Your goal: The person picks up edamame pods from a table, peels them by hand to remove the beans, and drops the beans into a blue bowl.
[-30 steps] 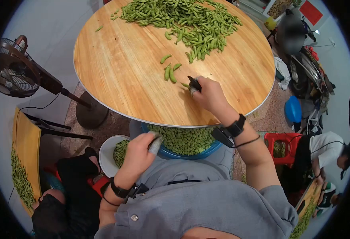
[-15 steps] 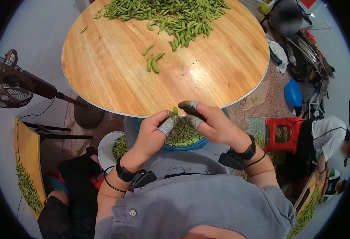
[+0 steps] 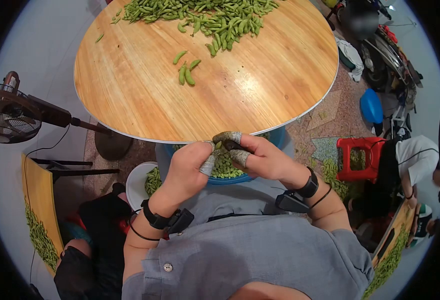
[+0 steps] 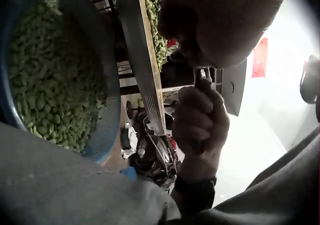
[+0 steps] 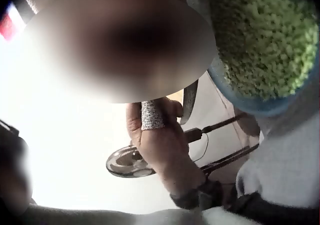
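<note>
Both hands meet just off the table's near edge, above a blue basin (image 3: pixel 278 137) of shelled green beans (image 3: pixel 227 167). Between the fingertips, the left hand (image 3: pixel 187 167) pinches a green pod (image 3: pixel 218 145), its thumb wrapped in grey tape. My right hand (image 3: pixel 265 157) has taped, stained fingers curled round a small dark tool (image 3: pixel 232 145) at the pod. Four-odd, that is several, loose pods (image 3: pixel 189 76) lie on the round wooden table (image 3: pixel 130 90), nearer than the large pod heap (image 3: pixel 195 11). In the left wrist view the basin's beans (image 4: pixel 55 79) show; blur hides the fingertips in the right wrist view.
A white bucket (image 3: pixel 136 186) with pods stands left of the basin. A fan (image 3: pixel 15 112) is at the left, a red stool (image 3: pixel 360 159) and blue tub (image 3: pixel 371 106) at the right. People sit near side tables on both sides.
My right hand has come back from the table to the left hand with the tool. The left hand has risen to meet it, and the view has shifted.
</note>
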Demonstrator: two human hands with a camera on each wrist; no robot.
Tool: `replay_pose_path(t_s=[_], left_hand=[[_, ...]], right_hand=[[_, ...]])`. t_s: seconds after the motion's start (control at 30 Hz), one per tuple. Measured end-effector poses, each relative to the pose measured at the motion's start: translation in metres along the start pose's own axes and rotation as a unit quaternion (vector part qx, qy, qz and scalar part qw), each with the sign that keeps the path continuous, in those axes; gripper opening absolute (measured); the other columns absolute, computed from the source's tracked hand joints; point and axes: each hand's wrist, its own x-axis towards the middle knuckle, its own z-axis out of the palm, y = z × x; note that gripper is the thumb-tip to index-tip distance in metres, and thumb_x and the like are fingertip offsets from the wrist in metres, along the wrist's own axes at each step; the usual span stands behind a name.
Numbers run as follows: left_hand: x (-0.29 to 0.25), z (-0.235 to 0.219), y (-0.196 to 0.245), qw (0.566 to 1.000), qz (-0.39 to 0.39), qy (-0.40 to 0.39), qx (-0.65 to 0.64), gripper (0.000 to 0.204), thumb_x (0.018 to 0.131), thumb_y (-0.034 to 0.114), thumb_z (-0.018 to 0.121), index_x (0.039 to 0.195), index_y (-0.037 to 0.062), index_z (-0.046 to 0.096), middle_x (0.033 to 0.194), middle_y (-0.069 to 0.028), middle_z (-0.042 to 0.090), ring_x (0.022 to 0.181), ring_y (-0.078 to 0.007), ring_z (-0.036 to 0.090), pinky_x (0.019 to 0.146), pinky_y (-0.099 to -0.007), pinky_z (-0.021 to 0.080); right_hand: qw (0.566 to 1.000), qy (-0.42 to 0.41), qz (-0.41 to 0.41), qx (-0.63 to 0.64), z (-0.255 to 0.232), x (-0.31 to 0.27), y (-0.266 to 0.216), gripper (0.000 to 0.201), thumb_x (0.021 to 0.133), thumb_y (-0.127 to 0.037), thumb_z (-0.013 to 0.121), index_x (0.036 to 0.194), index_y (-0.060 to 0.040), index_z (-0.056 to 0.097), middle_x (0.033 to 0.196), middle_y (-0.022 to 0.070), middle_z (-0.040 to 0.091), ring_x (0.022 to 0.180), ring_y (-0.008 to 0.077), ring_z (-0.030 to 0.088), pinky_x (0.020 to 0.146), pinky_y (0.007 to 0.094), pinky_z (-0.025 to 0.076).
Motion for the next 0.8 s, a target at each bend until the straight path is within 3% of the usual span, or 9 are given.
replay_pose_path(t_s=[0.07,0.1,0.17,0.2,0.27,0.33,0.4,0.6,0.8], left_hand=[[0.000,-0.010,0.010,0.872,-0.285,-0.089,-0.387,0.015,0.089,0.014,0.058,0.094,-0.0007,0.059,0.072,0.0014,0.054,0.065,-0.0116,0.054,0.058,-0.0293,0.045],[-0.003,-0.007,0.007,0.872,-0.287,-0.089,-0.387,0.015,0.089,0.014,0.058,0.094,-0.0007,0.059,0.072,0.0014,0.054,0.065,-0.0116,0.054,0.058,-0.0293,0.045],[-0.011,0.002,-0.004,0.662,-0.336,-0.077,-0.665,0.018,0.091,0.017,0.058,0.097,0.0003,0.060,0.071,0.0026,0.053,0.062,-0.0092,0.052,0.056,-0.0301,0.045],[-0.010,0.004,-0.001,0.662,-0.338,-0.077,-0.665,0.018,0.091,0.017,0.058,0.097,0.0003,0.060,0.071,0.0026,0.053,0.062,-0.0092,0.052,0.056,-0.0301,0.045],[-0.006,0.011,0.007,0.910,-0.250,-0.027,-0.331,0.014,0.086,0.013,0.062,0.092,0.0008,0.059,0.068,-0.0011,0.055,0.058,-0.0142,0.054,0.054,-0.0316,0.045],[-0.005,0.009,0.004,0.983,-0.131,-0.022,-0.123,0.014,0.079,0.011,0.064,0.088,0.0015,0.057,0.067,-0.0055,0.054,0.058,-0.0212,0.054,0.053,-0.0340,0.044],[-0.006,0.010,0.005,0.994,0.006,-0.004,0.110,0.020,0.065,0.006,0.064,0.079,0.0023,0.050,0.068,-0.0169,0.051,0.061,-0.0373,0.054,0.053,-0.0404,0.044],[-0.002,0.024,0.012,0.988,0.012,0.016,0.152,0.019,0.066,0.004,0.060,0.082,0.0024,0.050,0.068,-0.0114,0.050,0.064,-0.0301,0.055,0.054,-0.0388,0.045],[-0.002,0.027,0.013,0.984,0.023,-0.003,0.178,0.017,0.069,0.005,0.059,0.084,0.0027,0.051,0.067,-0.0107,0.050,0.063,-0.0293,0.055,0.054,-0.0381,0.046]], right_hand=[[0.990,-0.039,0.061,0.120,-0.001,-0.004,0.000,0.040,0.092,-0.011,0.043,0.131,-0.0108,0.045,0.082,-0.0019,0.052,0.061,0.0057,0.042,0.054,0.0198,0.037],[0.961,-0.078,0.120,0.236,-0.002,-0.006,0.000,0.038,0.094,-0.013,0.042,0.131,-0.0135,0.044,0.078,-0.0052,0.048,0.056,0.0022,0.035,0.049,0.0170,0.031],[0.965,-0.065,0.118,0.227,0.000,-0.006,-0.001,0.036,0.093,-0.013,0.041,0.129,-0.0144,0.045,0.075,-0.0058,0.046,0.054,0.0017,0.033,0.048,0.0170,0.030],[0.968,-0.051,0.116,0.216,0.000,-0.006,-0.001,0.034,0.093,-0.013,0.041,0.127,-0.0152,0.046,0.073,-0.0063,0.043,0.052,0.0012,0.030,0.046,0.0170,0.029],[0.977,-0.029,0.120,0.171,0.004,-0.010,-0.010,0.032,0.091,-0.012,0.041,0.123,-0.0136,0.047,0.073,-0.0059,0.044,0.052,0.0015,0.032,0.046,0.0174,0.029],[0.984,-0.008,0.124,0.128,0.006,-0.013,-0.011,0.031,0.090,-0.011,0.042,0.120,-0.0120,0.048,0.074,-0.0056,0.046,0.052,0.0018,0.034,0.046,0.0178,0.030],[0.996,0.010,0.093,-0.005,0.007,-0.015,-0.009,0.027,0.085,-0.008,0.044,0.111,-0.0068,0.050,0.076,-0.0009,0.050,0.058,0.0068,0.044,0.051,0.0226,0.039],[0.970,0.087,-0.115,-0.195,0.000,-0.009,0.026,0.028,0.081,-0.007,0.046,0.107,-0.0011,0.051,0.082,0.0087,0.057,0.077,0.0158,0.055,0.067,0.0304,0.046],[0.993,0.061,0.083,-0.063,0.003,-0.021,0.005,0.032,0.078,-0.006,0.046,0.109,-0.0010,0.051,0.085,0.0144,0.059,0.076,0.0239,0.057,0.069,0.0350,0.047]])
